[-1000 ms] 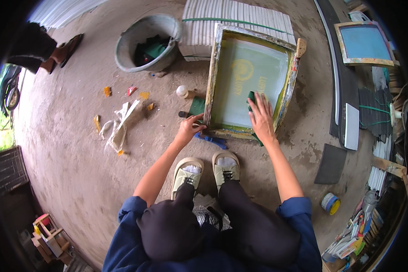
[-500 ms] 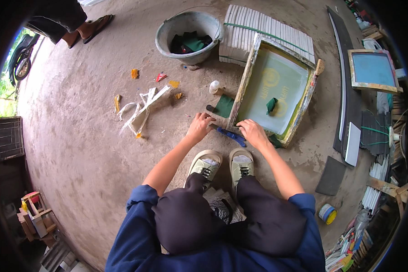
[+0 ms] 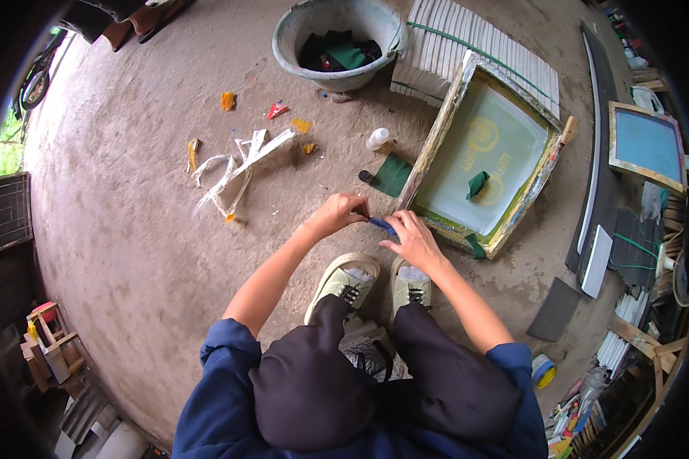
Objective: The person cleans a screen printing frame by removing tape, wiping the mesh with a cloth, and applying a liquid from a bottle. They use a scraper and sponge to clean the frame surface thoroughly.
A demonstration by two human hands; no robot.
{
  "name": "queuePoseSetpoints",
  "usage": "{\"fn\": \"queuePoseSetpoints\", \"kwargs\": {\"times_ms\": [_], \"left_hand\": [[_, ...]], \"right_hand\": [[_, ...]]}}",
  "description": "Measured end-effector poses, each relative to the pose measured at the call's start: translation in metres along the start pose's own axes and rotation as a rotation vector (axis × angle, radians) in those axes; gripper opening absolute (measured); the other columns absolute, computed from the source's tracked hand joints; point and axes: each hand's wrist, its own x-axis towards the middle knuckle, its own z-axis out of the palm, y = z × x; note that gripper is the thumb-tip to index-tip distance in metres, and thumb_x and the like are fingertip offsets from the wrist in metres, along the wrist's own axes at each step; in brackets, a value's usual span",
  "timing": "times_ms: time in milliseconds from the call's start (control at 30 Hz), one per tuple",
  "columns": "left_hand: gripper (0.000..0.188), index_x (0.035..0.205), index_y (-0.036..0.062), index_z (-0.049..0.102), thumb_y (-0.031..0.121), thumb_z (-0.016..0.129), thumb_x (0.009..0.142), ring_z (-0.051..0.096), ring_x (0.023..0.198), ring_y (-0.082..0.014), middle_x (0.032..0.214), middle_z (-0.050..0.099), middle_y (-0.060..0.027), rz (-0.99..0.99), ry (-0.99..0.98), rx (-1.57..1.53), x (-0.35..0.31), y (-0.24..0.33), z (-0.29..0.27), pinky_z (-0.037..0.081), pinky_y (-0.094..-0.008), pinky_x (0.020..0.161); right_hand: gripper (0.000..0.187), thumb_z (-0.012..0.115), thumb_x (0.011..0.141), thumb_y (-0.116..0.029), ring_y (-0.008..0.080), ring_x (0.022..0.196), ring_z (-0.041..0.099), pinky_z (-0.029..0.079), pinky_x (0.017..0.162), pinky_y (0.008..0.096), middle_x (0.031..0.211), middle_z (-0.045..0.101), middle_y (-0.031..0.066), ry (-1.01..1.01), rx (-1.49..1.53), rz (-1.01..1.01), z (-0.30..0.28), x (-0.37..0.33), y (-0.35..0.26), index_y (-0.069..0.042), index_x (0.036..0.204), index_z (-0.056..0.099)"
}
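Note:
A blue-handled tool with a dark narrow tip [image 3: 381, 224] is held between my two hands, just beyond my shoes. My left hand [image 3: 340, 215] pinches the tip end, fingers closed. My right hand [image 3: 413, 239] is closed round the blue handle and hides most of it, so its exact kind is unclear. Close beyond my right hand lies a wooden-framed printing screen [image 3: 439, 139] with pale mesh and yellowish markings. A small dark green cloth piece [image 3: 478, 185] rests on the mesh. Left of the frame lies a flat green cloth [image 3: 391, 175], near a small white bottle [image 3: 377, 138].
A grey bucket [image 3: 286, 47] with dark and green cloths stands ahead, beside a strapped stack of white slabs [image 3: 459, 42]. White strips [image 3: 233, 177] and orange scraps lie to the left. A blue-meshed screen [image 3: 645, 141] and long dark boards [image 3: 587, 153] are at right.
The blue-handled tool has been lifted off the floor. My right hand has moved left and closed on its handle, while my left hand holds the tip. The view has shifted slightly.

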Motion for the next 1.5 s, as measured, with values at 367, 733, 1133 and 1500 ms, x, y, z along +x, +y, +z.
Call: {"fn": "queuePoseSetpoints", "kwargs": {"times_ms": [367, 733, 1133, 1500], "left_hand": [[0.029, 0.093, -0.0006, 0.061, 0.024, 0.068, 0.078, 0.064, 0.08, -0.0302, 0.085, 0.066, -0.0176, -0.365, 0.27, 0.019, 0.038, 0.01, 0.049, 0.051, -0.0384, 0.073], [0.016, 0.087, 0.0032, 0.067, 0.014, 0.068, 0.074, 0.066, 0.077, -0.0294, 0.081, 0.067, -0.0154, -0.441, 0.351, -0.043, 0.039, -0.004, 0.052, 0.051, -0.0378, 0.071], [0.016, 0.083, 0.0019, 0.064, 0.013, 0.067, 0.073, 0.065, 0.076, -0.0311, 0.08, 0.066, -0.0158, -0.402, 0.372, -0.071, 0.039, 0.002, 0.05, 0.051, -0.0384, 0.07], [0.012, 0.085, 0.0007, 0.06, 0.008, 0.065, 0.076, 0.066, 0.068, -0.0228, 0.076, 0.066, -0.0131, -0.364, 0.583, -0.112, 0.051, -0.003, 0.027, 0.051, -0.0329, 0.063]], "right_hand": [[0.032, 0.053, 0.089, -0.028, 0.0423, 0.074, 0.061, 0.048, 0.066, 0.0506, 0.068, 0.061, 0.0245, -0.228, 0.17, 0.691, -0.052, 0.004, -0.005, 0.001, 0.099, 0.044], [0.065, 0.049, 0.086, -0.016, 0.0462, 0.079, 0.06, 0.048, 0.072, 0.0509, 0.079, 0.061, 0.0309, -0.363, 0.222, 0.664, -0.038, 0.03, -0.034, 0.007, 0.136, 0.013], [0.051, 0.042, 0.084, -0.008, 0.0435, 0.082, 0.062, 0.05, 0.073, 0.0497, 0.083, 0.061, 0.0312, -0.371, -0.027, 0.604, -0.029, 0.041, -0.044, 0.015, 0.128, 0.031], [0.047, 0.044, 0.084, -0.012, 0.0461, 0.088, 0.059, 0.047, 0.079, 0.051, 0.088, 0.059, 0.0335, -0.509, 0.043, 0.591, -0.013, 0.026, -0.041, 0.009, 0.126, 0.04]]}}
